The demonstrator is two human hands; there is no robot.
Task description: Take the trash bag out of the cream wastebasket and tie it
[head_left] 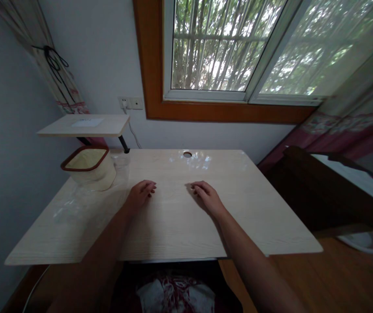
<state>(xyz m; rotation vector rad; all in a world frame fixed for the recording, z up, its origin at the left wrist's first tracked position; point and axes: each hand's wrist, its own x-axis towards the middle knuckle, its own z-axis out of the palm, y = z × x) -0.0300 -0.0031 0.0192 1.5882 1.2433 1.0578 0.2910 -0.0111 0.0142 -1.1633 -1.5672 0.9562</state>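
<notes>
My left hand [141,194] hovers over or rests on the pale wooden desk [173,221], its fingers loosely bent and apart, with nothing visible in them. Opposite it, my right hand [207,196] is at the desk surface, fingers half curled and holding nothing that I can see. A gap of bare desktop lies between the two. Nearest to my left hand is a cream basket [106,174] with a brown rim, standing on a clear plastic sheet or bag [72,206].
A small raised shelf [108,126] with a white paper [87,122] stands behind the basket. A round cable hole [187,154] sits near the desk's back edge. To the right is a dark piece of furniture [290,191]; a window [219,52] is ahead.
</notes>
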